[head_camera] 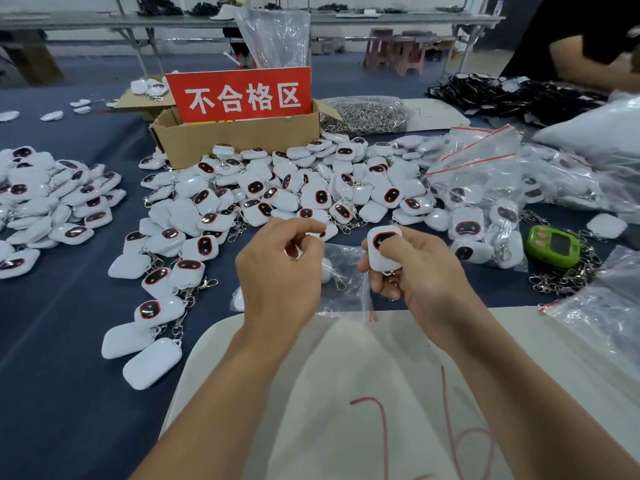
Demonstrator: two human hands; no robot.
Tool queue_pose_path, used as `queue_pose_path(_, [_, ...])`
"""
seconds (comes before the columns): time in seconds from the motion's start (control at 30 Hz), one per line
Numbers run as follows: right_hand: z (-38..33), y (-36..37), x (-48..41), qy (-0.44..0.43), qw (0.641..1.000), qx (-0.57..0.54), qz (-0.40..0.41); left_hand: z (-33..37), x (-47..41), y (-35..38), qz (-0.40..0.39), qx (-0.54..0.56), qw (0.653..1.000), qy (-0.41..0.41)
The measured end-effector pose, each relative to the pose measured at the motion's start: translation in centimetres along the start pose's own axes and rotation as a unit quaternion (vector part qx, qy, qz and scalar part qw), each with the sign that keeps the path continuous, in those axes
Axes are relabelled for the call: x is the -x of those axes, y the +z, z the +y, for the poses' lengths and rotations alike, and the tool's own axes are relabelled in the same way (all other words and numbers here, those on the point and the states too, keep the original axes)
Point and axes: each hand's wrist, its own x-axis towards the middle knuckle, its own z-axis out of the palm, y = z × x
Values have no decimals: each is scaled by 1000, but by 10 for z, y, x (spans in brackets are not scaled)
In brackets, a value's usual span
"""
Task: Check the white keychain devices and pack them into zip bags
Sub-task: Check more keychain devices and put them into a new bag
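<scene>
- Beyond the fingers, a heap of white rounded-square plastic keychain devices (311, 188) covers the dark blue counter (69, 341) in front of a brown cardboard box with a red sign (242, 140).
- A green plastic handheld toy (552, 245) lies right of the right fingers.
- The left hand (280, 271), knuckles up, pinches the top edge of a clear plastic zip bag (343, 271), which lies between both hands.
- The right hand (415, 271) curls its fingers around the held white device (382, 249), whose dark, red-rimmed oval screen faces up.
</scene>
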Motion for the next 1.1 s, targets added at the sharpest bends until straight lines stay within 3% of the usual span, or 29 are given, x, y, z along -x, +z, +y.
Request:
queue_pose_path(0.7, [-1, 1, 1, -13, 999, 12, -47, -4, 1, 6, -21, 10, 999, 22])
queue_pose_path(0.83, [4, -1, 1, -74, 987, 142, 11, 4, 7, 9, -65, -4, 995, 79])
queue_pose_path(0.93, [7, -2, 4, -177, 943, 275, 59, 6, 11, 9, -102, -7, 987, 126])
queue_pose_path(1.1, [9, 1, 7, -237, 928, 268, 104, -1, 14, 9, -76, -37, 984, 155])
